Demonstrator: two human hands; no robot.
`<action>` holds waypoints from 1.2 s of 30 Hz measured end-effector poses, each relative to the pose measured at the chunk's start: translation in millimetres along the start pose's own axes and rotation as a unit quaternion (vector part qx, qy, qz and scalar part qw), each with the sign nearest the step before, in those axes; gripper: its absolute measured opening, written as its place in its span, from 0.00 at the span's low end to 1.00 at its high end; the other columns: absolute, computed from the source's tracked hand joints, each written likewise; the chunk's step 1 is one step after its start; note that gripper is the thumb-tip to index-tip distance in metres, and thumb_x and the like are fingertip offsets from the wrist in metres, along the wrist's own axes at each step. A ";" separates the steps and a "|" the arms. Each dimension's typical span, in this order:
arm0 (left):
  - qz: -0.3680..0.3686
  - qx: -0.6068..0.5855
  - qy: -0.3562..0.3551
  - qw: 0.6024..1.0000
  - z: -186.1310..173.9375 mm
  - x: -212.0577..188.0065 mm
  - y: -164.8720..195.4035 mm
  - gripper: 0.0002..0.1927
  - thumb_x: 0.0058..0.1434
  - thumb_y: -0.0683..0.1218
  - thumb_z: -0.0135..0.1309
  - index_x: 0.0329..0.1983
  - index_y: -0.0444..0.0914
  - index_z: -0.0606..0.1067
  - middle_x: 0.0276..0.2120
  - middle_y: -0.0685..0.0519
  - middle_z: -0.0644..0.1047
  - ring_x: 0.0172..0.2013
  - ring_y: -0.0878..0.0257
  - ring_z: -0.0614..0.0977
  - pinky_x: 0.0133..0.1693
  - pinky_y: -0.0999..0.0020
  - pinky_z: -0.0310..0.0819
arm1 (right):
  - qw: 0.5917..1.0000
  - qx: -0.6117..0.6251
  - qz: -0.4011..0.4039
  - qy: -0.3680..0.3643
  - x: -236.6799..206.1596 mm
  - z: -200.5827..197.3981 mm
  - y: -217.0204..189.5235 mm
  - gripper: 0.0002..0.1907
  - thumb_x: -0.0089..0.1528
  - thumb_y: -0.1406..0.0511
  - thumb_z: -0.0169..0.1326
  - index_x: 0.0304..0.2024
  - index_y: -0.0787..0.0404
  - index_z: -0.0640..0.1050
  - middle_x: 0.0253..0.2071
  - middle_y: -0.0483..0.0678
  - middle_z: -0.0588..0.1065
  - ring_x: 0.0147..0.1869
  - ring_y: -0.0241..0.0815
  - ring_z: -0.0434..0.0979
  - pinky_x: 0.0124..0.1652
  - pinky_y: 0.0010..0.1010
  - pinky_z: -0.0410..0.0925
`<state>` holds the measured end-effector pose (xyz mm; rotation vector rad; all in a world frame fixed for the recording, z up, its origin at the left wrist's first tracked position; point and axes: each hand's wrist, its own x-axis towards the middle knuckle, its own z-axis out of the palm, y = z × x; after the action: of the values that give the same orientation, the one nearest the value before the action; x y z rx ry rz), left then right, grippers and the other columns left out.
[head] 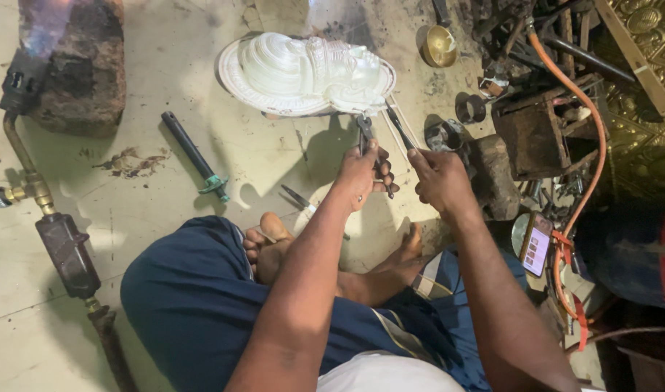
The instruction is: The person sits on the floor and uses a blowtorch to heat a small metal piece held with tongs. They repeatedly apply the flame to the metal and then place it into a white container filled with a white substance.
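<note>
A shiny silver embossed mask-shaped metal piece (303, 75) lies on the pale floor ahead of me. My left hand (363, 169) grips dark pliers (364, 131) whose jaws reach the piece's near rim. My right hand (438, 176) holds long thin tweezers (400, 125), their tips pointing at the same rim near the pliers. I sit cross-legged in dark blue cloth, bare feet (268, 243) below my hands.
A gas torch with brass fittings (29, 187) runs down the left by a dark brick (78, 69). A black-handled tool (194, 156) lies on the floor. At right are an orange hose (588, 145), a rusty box (532, 136), a phone (536, 245) and a brass bowl (440, 45).
</note>
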<state>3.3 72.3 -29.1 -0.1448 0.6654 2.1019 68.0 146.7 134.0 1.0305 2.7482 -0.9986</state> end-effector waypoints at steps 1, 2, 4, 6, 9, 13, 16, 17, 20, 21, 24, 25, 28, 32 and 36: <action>0.001 -0.003 -0.002 1.000 -0.7 0.1 -0.1 0.17 0.74 0.54 0.41 0.40 0.34 0.67 0.23 0.51 0.71 0.20 0.59 0.76 0.29 0.51 0.84 | 1.000 0.014 0.005 0.000 0.4 2.1 2.8 0.21 0.67 0.57 0.53 0.53 0.66 0.81 0.18 0.43 0.69 0.18 0.32 0.67 0.20 0.28 0.64; -0.001 -0.007 -0.004 1.000 -1.2 -0.6 -1.1 0.17 0.74 0.54 0.41 0.41 0.35 0.67 0.23 0.51 0.71 0.20 0.59 0.76 0.29 0.51 0.84 | 1.000 0.028 0.013 -0.001 0.4 3.5 5.5 0.21 0.67 0.56 0.53 0.53 0.66 0.81 0.18 0.42 0.69 0.18 0.31 0.68 0.19 0.28 0.64; 0.000 -0.001 0.002 1.000 -1.1 -1.6 -2.5 0.17 0.74 0.54 0.41 0.41 0.34 0.68 0.23 0.51 0.71 0.21 0.59 0.76 0.29 0.52 0.84 | 0.999 0.038 0.009 0.000 0.4 5.6 9.0 0.21 0.67 0.57 0.54 0.53 0.67 0.81 0.18 0.42 0.69 0.18 0.31 0.67 0.19 0.28 0.63; 0.001 0.000 0.001 1.000 -1.2 -2.4 -1.7 0.18 0.74 0.54 0.41 0.41 0.34 0.68 0.23 0.51 0.71 0.20 0.59 0.76 0.29 0.52 0.84 | 0.999 0.032 0.007 0.002 0.7 6.5 10.0 0.21 0.67 0.57 0.54 0.51 0.67 0.82 0.18 0.42 0.68 0.18 0.31 0.66 0.19 0.28 0.63; -0.001 -0.006 0.001 1.000 -0.8 -4.8 0.4 0.17 0.74 0.53 0.41 0.40 0.34 0.68 0.22 0.51 0.71 0.20 0.59 0.75 0.28 0.53 0.84 | 1.000 -0.009 0.007 0.008 0.8 7.3 8.0 0.20 0.68 0.56 0.53 0.48 0.67 0.83 0.17 0.45 0.68 0.18 0.34 0.66 0.20 0.31 0.63; -0.008 0.016 0.027 0.999 3.3 -9.2 5.0 0.17 0.74 0.53 0.41 0.40 0.34 0.68 0.22 0.52 0.70 0.19 0.60 0.75 0.26 0.55 0.84 | 0.979 -0.135 -0.134 0.072 -0.2 9.1 1.5 0.16 0.68 0.59 0.55 0.46 0.66 0.83 0.22 0.58 0.73 0.27 0.53 0.75 0.29 0.40 0.68; -0.014 0.046 0.050 0.998 6.4 -12.4 10.0 0.16 0.74 0.52 0.42 0.40 0.34 0.68 0.21 0.52 0.69 0.19 0.60 0.74 0.24 0.57 0.83 | 0.971 -0.173 -0.151 0.072 -1.6 9.8 -4.8 0.13 0.68 0.61 0.54 0.43 0.65 0.83 0.26 0.64 0.74 0.32 0.64 0.78 0.35 0.47 0.69; -0.016 0.055 0.057 0.997 7.7 -13.6 10.9 0.16 0.74 0.52 0.42 0.40 0.34 0.68 0.21 0.52 0.69 0.19 0.61 0.74 0.24 0.57 0.83 | 0.976 -0.171 -0.124 0.059 -2.6 9.6 -6.8 0.13 0.68 0.61 0.53 0.42 0.65 0.82 0.27 0.65 0.74 0.34 0.66 0.77 0.37 0.49 0.69; -0.009 0.061 0.060 0.996 10.3 -16.3 14.8 0.16 0.73 0.52 0.43 0.39 0.34 0.68 0.20 0.52 0.69 0.18 0.61 0.74 0.23 0.58 0.82 | 0.944 -0.189 -0.248 0.107 -4.8 12.5 -13.5 0.10 0.65 0.64 0.56 0.39 0.67 0.82 0.31 0.64 0.76 0.36 0.67 0.78 0.36 0.50 0.70; -0.008 0.062 0.061 0.996 11.5 -16.4 16.0 0.16 0.73 0.52 0.43 0.39 0.34 0.68 0.20 0.52 0.70 0.18 0.61 0.74 0.23 0.58 0.82 | 0.946 -0.194 -0.236 0.107 -6.1 13.3 -15.3 0.10 0.66 0.65 0.56 0.37 0.68 0.81 0.31 0.65 0.75 0.37 0.67 0.77 0.36 0.50 0.70; -0.005 0.068 0.067 0.995 13.4 -17.3 18.0 0.16 0.72 0.52 0.43 0.37 0.34 0.69 0.20 0.52 0.70 0.18 0.61 0.75 0.23 0.58 0.82 | 0.946 -0.206 -0.222 0.110 -11.9 18.9 -18.6 0.10 0.66 0.66 0.55 0.35 0.69 0.79 0.30 0.66 0.75 0.38 0.68 0.77 0.36 0.51 0.69; -0.006 0.072 0.071 0.995 14.0 -17.3 18.1 0.16 0.72 0.51 0.44 0.37 0.34 0.69 0.20 0.52 0.71 0.18 0.61 0.75 0.23 0.58 0.82 | 0.942 -0.211 -0.232 0.117 -13.9 20.4 -19.0 0.09 0.66 0.67 0.54 0.35 0.69 0.79 0.30 0.67 0.75 0.39 0.69 0.76 0.36 0.51 0.69; -0.013 0.084 0.076 0.993 14.2 -16.3 17.9 0.16 0.72 0.52 0.45 0.35 0.34 0.69 0.19 0.53 0.70 0.17 0.62 0.75 0.22 0.59 0.82 | 0.930 -0.240 -0.249 0.127 -15.2 22.9 -20.4 0.08 0.66 0.68 0.53 0.35 0.69 0.78 0.31 0.67 0.75 0.39 0.69 0.77 0.37 0.54 0.69; -0.023 0.100 0.089 0.991 14.4 -12.1 17.7 0.17 0.72 0.53 0.45 0.35 0.35 0.69 0.18 0.54 0.70 0.16 0.62 0.74 0.21 0.60 0.80 | 0.924 -0.279 -0.234 0.117 -11.4 24.4 -22.5 0.09 0.67 0.68 0.53 0.34 0.70 0.76 0.32 0.67 0.75 0.39 0.70 0.76 0.37 0.55 0.69; -0.021 0.096 0.090 0.991 13.3 -8.6 16.0 0.18 0.72 0.53 0.44 0.35 0.34 0.69 0.17 0.54 0.69 0.15 0.62 0.73 0.21 0.60 0.80 | 0.925 -0.261 -0.248 0.120 -13.7 29.3 -19.6 0.09 0.68 0.68 0.51 0.37 0.69 0.76 0.31 0.67 0.75 0.39 0.69 0.77 0.37 0.54 0.69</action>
<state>-2.4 65.5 -8.5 -0.2417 0.9602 1.9881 61.7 110.4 125.1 0.4008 3.2765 -0.1049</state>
